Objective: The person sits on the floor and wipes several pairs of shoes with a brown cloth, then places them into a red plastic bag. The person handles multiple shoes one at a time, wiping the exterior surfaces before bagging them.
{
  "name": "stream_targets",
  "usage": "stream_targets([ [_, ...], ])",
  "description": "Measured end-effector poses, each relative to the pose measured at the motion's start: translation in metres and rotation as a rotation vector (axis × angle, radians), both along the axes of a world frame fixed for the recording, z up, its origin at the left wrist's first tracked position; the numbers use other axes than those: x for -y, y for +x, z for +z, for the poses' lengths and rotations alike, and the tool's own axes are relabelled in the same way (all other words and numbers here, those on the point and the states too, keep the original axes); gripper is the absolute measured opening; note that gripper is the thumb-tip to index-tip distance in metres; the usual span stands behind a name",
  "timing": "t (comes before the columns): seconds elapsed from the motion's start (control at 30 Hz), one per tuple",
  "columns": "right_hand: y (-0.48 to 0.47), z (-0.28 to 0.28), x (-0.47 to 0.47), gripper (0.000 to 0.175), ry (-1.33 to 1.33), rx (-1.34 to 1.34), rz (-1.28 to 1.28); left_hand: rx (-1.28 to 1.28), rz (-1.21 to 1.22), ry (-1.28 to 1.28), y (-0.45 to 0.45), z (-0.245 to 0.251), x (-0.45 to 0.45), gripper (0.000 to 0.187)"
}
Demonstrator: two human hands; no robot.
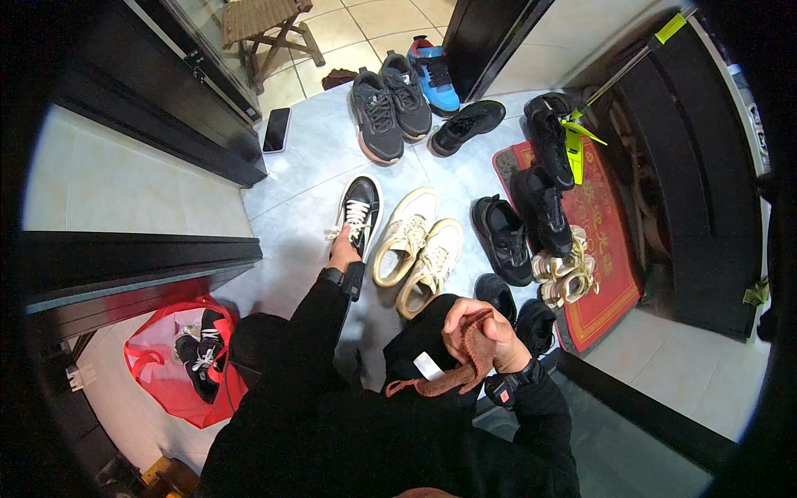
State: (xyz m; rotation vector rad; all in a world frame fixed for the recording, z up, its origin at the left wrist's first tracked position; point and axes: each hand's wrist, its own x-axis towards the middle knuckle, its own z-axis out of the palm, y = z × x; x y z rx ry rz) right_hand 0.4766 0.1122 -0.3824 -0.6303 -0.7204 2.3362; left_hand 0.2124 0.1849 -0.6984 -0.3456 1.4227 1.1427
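Observation:
My left hand grips a black sneaker with white laces and a white sole, its thumb lying across the laces. The heel end is hidden by the hand and sleeve. A folded brown cloth is pinched in my right hand, its loose end hanging over my black-clothed leg. Between the two hands stands a pair of cream sneakers, one just right of the black sneaker and the other nearer me.
Dark grey sneakers and a blue sneaker stand ahead, beside a phone on the floor. Several black shoes line the right, by a red doormat and a yellow-green broom. A red bag holds black sneakers.

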Motion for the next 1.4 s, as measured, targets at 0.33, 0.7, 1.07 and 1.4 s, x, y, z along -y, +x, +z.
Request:
stream_targets([
  [0.33, 0.007, 0.001, 0.007, 0.057, 0.018, -0.041, -0.074, -0.042, 0.119, 0.082, -0.023, 0.013, 0.012, 0.021],
  [0.7, 0.006, 0.003, 0.01, 0.056, -0.007, -0.046, -0.072, -0.055, -0.449, 0.011, 0.108, 0.082, 0.036, 0.045],
  [1.07, 0.015, -0.007, 0.009, 0.061, -0.122, 0.076, -0.469, 0.676, -0.033, 0.423, 0.096, 0.068, 0.013, 0.036],
  [1.4, -0.053, 0.01, -0.086, 0.036, 0.577, 0.318, -0.668, 0.379, -0.002, 0.774, 0.037, 0.221, 0.008, 0.042],
])
